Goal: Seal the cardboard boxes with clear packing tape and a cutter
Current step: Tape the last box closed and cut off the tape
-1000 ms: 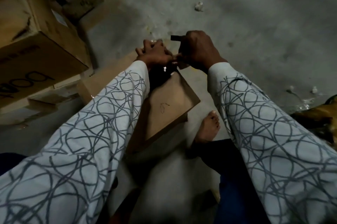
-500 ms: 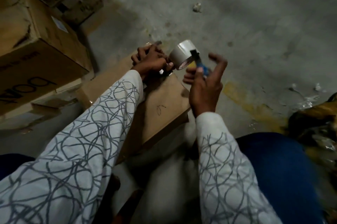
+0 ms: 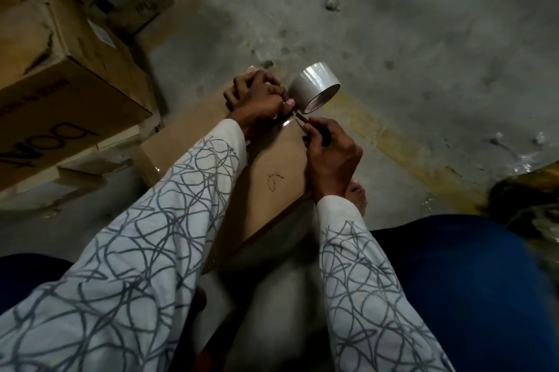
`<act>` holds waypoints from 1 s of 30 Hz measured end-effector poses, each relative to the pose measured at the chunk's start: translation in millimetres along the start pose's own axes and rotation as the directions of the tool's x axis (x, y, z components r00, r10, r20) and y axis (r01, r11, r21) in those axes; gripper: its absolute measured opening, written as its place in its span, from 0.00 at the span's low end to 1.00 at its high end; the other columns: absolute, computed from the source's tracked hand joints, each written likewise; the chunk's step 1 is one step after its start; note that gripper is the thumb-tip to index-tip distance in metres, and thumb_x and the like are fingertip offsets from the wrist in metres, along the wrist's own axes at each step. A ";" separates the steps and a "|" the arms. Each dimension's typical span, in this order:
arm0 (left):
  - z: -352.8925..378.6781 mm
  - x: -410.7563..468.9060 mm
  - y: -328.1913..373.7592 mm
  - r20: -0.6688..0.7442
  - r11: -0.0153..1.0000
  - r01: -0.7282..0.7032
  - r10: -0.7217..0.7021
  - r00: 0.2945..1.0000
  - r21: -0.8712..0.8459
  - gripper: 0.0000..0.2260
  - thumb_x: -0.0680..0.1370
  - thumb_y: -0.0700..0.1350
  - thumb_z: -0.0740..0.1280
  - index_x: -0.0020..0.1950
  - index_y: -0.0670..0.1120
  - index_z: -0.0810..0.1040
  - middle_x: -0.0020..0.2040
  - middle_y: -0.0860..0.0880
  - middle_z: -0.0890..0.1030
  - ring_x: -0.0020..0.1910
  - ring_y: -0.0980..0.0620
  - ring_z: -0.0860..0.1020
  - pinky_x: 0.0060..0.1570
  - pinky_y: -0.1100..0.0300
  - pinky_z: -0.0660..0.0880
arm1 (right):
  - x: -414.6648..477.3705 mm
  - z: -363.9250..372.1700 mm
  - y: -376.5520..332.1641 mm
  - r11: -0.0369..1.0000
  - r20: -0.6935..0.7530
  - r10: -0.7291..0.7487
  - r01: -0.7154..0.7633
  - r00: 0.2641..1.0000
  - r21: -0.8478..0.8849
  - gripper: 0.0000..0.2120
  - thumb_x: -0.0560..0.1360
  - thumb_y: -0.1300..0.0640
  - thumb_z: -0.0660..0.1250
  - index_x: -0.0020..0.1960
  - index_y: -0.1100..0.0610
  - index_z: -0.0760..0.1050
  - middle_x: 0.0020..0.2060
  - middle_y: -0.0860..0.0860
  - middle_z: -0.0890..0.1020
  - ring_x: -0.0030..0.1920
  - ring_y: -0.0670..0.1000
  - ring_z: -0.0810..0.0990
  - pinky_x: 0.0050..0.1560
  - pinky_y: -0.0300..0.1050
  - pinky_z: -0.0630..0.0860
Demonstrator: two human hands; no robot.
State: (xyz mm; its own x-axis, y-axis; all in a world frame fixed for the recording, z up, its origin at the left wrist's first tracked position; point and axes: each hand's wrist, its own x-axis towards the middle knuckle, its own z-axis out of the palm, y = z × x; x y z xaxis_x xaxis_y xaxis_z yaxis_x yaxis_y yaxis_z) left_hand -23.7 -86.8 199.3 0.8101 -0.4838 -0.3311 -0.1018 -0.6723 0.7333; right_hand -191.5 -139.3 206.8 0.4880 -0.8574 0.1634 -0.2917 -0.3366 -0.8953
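Cardboard box (image 3: 281, 156) sits centre, between the knees. Its flaps are closed, contents unseen, and there is a pen squiggle on top. Tape roll (image 3: 313, 87) is raised at the box's far right corner, with a shiny tape strip (image 3: 289, 122) running from it down to the box edge. Left hand (image 3: 257, 99) is at that far edge, fingers curled and thumb against the roll, holding it; the exact hold is hidden. Right hand (image 3: 331, 156) is wrapped round the cutter (image 3: 302, 119), blade tip at the strip just under the roll.

Large box (image 3: 60, 78) stands far left, closed, lettering on its side. Concrete floor (image 3: 393, 38) carries a yellow line (image 3: 408, 153). Bare foot (image 3: 358, 194) is just right of the box.

Half a second earlier the right hand's fingers were spread beside the roll. They have since closed on the cutter and dropped nearer.
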 end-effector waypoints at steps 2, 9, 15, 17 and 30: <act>0.2 -0.6 -0.3 0.018 0.999 -0.001 0.001 1.000 -0.042 0.11 0.63 0.51 0.73 0.33 0.71 0.79 0.53 0.63 0.70 0.68 0.46 0.68 0.67 0.46 0.71 | 0.2 2.4 2.0 1.000 0.011 -0.001 0.001 1.000 0.001 0.06 0.76 0.58 0.72 0.52 0.54 0.85 0.43 0.49 0.87 0.41 0.48 0.85 0.44 0.50 0.83; 4.0 3.4 -7.9 -0.021 0.998 0.048 -0.048 0.999 -0.042 0.16 0.57 0.63 0.71 0.44 0.67 0.81 0.61 0.62 0.75 0.69 0.48 0.68 0.70 0.46 0.68 | 1.2 7.4 4.1 0.998 0.010 -0.025 0.025 1.000 -0.058 0.08 0.76 0.58 0.70 0.53 0.53 0.85 0.43 0.51 0.87 0.42 0.51 0.85 0.45 0.53 0.82; 11.8 9.1 -28.8 -0.035 0.989 0.094 -0.099 0.995 -0.112 0.22 0.54 0.58 0.73 0.48 0.70 0.77 0.59 0.62 0.79 0.69 0.51 0.67 0.65 0.49 0.73 | 5.3 8.1 -1.5 0.995 0.011 0.011 -0.010 1.000 -0.100 0.09 0.74 0.62 0.71 0.51 0.53 0.86 0.42 0.52 0.87 0.42 0.52 0.85 0.46 0.50 0.82; 11.2 8.5 -27.0 -0.057 0.986 0.127 -0.134 0.989 -0.107 0.25 0.51 0.56 0.70 0.47 0.71 0.77 0.62 0.59 0.77 0.70 0.51 0.61 0.65 0.52 0.72 | 5.9 8.4 -2.4 0.994 0.010 0.032 -0.030 0.999 -0.107 0.09 0.73 0.63 0.71 0.51 0.53 0.86 0.42 0.52 0.87 0.42 0.52 0.85 0.46 0.51 0.83; 16.6 8.2 -17.6 -0.071 0.977 0.195 -0.201 0.977 -0.088 0.23 0.51 0.56 0.72 0.44 0.73 0.78 0.64 0.63 0.72 0.70 0.53 0.62 0.69 0.54 0.65 | 6.0 3.0 -8.6 0.960 -0.065 0.225 -0.233 0.972 -0.158 0.06 0.75 0.58 0.72 0.50 0.52 0.86 0.44 0.49 0.87 0.45 0.49 0.85 0.49 0.35 0.75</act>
State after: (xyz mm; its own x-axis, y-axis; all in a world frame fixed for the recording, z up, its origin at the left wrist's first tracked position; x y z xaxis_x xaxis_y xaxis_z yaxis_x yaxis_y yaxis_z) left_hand -25.0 -88.3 173.8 0.8527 -0.2978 -0.4292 0.1092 -0.7019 0.7039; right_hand -183.6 -140.4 214.3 0.3555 -0.9345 -0.0158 -0.5236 -0.1851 -0.8316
